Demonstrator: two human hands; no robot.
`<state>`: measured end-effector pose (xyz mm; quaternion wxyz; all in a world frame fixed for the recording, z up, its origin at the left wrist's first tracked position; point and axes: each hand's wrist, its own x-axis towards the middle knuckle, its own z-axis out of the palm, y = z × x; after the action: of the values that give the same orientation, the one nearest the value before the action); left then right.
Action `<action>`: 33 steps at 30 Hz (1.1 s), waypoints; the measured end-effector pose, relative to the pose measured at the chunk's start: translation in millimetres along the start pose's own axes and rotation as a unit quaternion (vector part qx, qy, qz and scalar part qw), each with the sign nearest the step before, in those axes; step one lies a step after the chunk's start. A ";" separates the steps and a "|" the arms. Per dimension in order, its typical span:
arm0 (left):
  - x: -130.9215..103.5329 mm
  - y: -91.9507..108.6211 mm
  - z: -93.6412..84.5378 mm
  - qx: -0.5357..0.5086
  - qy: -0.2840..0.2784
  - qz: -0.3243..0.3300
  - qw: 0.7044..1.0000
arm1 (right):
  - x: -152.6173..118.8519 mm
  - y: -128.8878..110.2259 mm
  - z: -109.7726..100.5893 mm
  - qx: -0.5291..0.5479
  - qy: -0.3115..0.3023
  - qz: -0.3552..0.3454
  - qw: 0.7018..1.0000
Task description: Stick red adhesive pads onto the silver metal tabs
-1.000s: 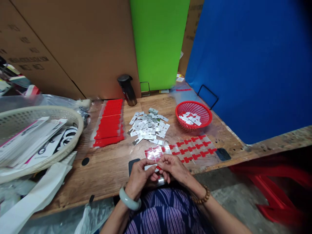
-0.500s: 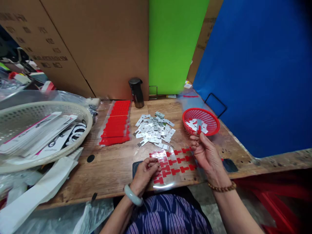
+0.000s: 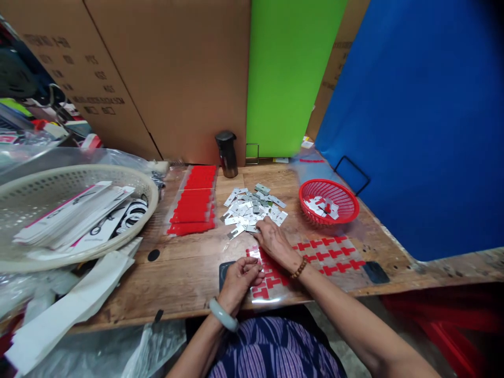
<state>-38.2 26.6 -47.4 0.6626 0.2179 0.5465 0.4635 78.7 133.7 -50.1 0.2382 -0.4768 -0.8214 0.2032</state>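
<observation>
My right hand reaches over to the front edge of a loose pile of small silvery metal plates, each with a slot or hole. Its fingers are drawn together on the pile, their tips partly hidden. My left hand, fingers curled into a pinch, rests by the left edge of a clear sheet bearing rows of red T-shaped stickers; what it pinches, if anything, is too small to make out. Right of the pile, a red basket holds metal plates, some with red on them.
Stacked red sticker sheets lie left of the pile, with a dark bottle behind. A large pale basket of printed cards stands at far left. Cardboard, a green panel and a blue panel wall the back and right.
My right hand has moved left from the red basket's front rim to the plate pile. The red-marked plate it held is out of its fingers. My left hand stays by the sheet.
</observation>
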 end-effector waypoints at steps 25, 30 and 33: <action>-2.6 34.6 0.5 -0.104 0.008 -0.032 0.994 | -19.7 -12.7 -29.1 0.075 0.003 -0.126 0.989; -7.0 37.6 -1.8 -0.083 -0.034 -0.038 0.995 | -53.3 -20.5 -35.1 0.134 -0.007 -0.146 0.980; -10.6 36.8 -1.3 -0.068 -0.021 -0.042 0.997 | -64.6 -16.9 -42.4 0.180 -0.011 -0.102 0.978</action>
<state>-52.9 34.8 -13.0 0.7060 0.1592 0.5084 0.4666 119.8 73.5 -19.3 0.3306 -0.3378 -0.8183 0.3270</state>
